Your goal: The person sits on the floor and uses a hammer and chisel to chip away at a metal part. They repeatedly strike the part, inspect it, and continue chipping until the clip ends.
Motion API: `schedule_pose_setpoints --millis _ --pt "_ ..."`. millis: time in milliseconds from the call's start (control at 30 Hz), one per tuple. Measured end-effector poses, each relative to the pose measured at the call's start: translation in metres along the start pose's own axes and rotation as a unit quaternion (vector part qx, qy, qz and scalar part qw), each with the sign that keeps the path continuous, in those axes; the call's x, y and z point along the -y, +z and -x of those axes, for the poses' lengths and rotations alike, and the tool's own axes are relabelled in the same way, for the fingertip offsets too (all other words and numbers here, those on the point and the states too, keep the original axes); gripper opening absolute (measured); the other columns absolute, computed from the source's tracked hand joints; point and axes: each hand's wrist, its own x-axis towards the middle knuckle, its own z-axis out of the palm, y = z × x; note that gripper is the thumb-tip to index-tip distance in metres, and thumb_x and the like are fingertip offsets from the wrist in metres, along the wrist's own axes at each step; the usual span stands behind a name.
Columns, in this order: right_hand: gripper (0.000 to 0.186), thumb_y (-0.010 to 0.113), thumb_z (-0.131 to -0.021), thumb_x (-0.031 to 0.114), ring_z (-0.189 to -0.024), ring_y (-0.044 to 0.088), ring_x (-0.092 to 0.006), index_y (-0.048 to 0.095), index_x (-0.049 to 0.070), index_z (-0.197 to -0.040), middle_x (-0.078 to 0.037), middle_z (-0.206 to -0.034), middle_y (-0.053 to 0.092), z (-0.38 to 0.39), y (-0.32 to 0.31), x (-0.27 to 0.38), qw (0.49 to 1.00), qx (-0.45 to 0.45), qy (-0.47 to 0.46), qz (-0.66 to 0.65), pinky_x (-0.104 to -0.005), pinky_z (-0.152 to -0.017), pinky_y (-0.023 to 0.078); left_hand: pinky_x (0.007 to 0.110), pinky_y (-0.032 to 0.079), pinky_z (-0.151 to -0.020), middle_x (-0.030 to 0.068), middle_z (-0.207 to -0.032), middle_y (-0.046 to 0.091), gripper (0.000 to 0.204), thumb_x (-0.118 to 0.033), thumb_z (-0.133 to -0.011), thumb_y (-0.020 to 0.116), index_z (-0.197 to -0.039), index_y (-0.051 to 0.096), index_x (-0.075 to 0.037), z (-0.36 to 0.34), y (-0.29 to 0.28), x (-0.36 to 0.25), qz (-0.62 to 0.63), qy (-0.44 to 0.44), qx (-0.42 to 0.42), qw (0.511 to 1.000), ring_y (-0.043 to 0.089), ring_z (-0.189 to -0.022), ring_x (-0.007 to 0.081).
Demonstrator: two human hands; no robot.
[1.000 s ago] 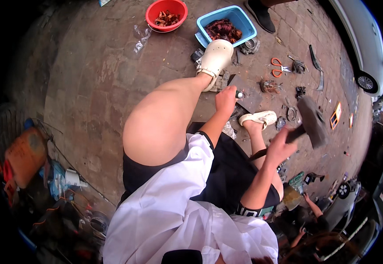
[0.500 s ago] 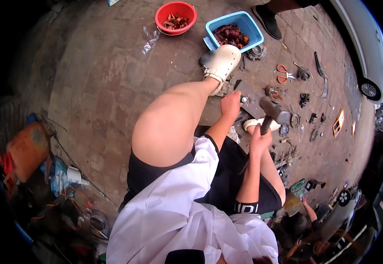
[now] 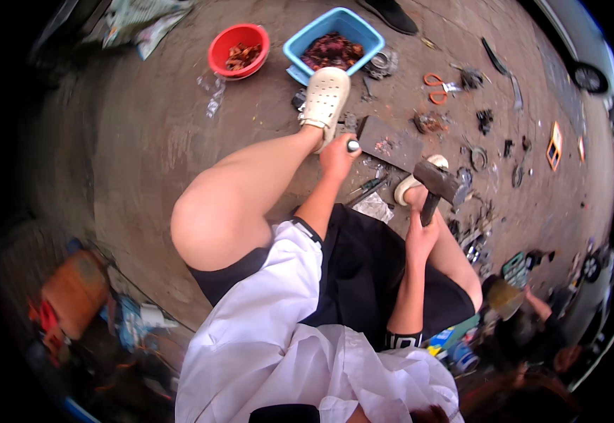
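My right hand point(image 3: 421, 236) is wrapped round the dark handle of a hammer point(image 3: 439, 181). Its heavy grey head is raised over my right shoe, beside the lower right corner of a dark flat slab point(image 3: 377, 146). Small coppery bits point(image 3: 387, 145) lie on that slab. My left hand point(image 3: 337, 156) is closed at the slab's left end, around a short rod-like thing point(image 3: 353, 145). Only its round pale end shows from above; its kind is hidden in the fist. Below the slab lie a dark bar-like tool point(image 3: 367, 191) and a crumpled clear bag point(image 3: 374, 208).
A blue basin point(image 3: 372, 35) of dark reddish scraps and a red bowl point(image 3: 259, 62) of coppery scraps stand ahead. Orange-handled scissors point(image 3: 435, 92) and several metal parts lie to the right. Another person point(image 3: 525, 331) sits at lower right; a shoe point(image 3: 395, 15) stands at the top.
The whole view has swung, so the ground things sit further left. Against the slab, the hammer has moved off to the right, uncovering the slab's surface. Both hands keep their grips.
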Motion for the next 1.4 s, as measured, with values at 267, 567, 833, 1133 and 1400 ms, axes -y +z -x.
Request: schedule_pose_setpoints --millis 267,567,833,1133,1400 --pt "0.021 0.061 -0.079 0.017 -0.057 0.051 -0.0181 0.056 -0.004 -0.076 -0.013 -0.061 0.055 -0.008 -0.009 -0.004 0.998 -0.042 0.041 -0.029 -0.0335 -0.058 0.042 0.029 0.049 -0.068 0.0084 -0.084 0.067 0.015 -0.017 -0.071 0.069 -0.084 0.065 -0.010 -0.008 -0.002 0.001 0.008 0.021 0.032 0.999 0.065 -0.077 0.0186" --pt "0.023 0.060 -0.079 0.019 -0.060 0.061 -0.0292 0.058 -0.004 -0.082 -0.018 -0.064 0.060 -0.006 -0.028 0.005 0.994 -0.009 0.066 -0.081 -0.0353 -0.058 0.045 0.026 0.047 -0.069 0.0044 -0.080 0.065 0.014 -0.012 -0.072 0.070 -0.082 0.063 -0.004 -0.015 0.006 0.008 0.041 0.020 0.109 0.993 0.059 -0.073 0.0114" --pt "0.020 0.061 -0.078 0.017 -0.057 0.060 -0.0272 0.058 -0.003 -0.080 -0.017 -0.062 0.058 -0.002 -0.044 0.043 0.996 0.000 0.007 -0.093 -0.0334 -0.054 0.045 0.030 0.041 -0.089 0.0126 -0.110 0.057 0.051 0.000 -0.071 0.066 -0.119 0.047 0.000 -0.009 -0.010 0.019 0.076 -0.033 0.168 0.982 0.053 -0.103 0.0201" --pt "0.017 0.064 -0.076 0.010 -0.067 0.064 -0.0231 0.061 -0.005 -0.084 -0.016 -0.071 0.064 0.001 -0.056 0.106 0.986 -0.057 -0.149 -0.047 -0.0313 -0.063 0.048 0.037 0.044 -0.082 0.0155 -0.103 0.059 0.044 -0.023 -0.071 0.071 -0.109 0.053 -0.009 0.004 0.002 -0.027 -0.035 0.061 0.078 0.994 0.056 -0.096 0.0319" --pt "0.016 0.057 -0.082 0.002 -0.077 0.060 -0.0191 0.059 -0.005 -0.096 -0.010 -0.085 0.063 0.013 -0.038 0.123 0.937 -0.165 -0.307 0.032 -0.0305 -0.072 0.046 0.037 0.046 -0.069 0.0115 -0.089 0.060 0.021 -0.017 -0.076 0.065 -0.092 0.054 -0.010 0.008 0.004 -0.015 -0.013 0.007 0.045 0.999 0.058 -0.082 0.0307"
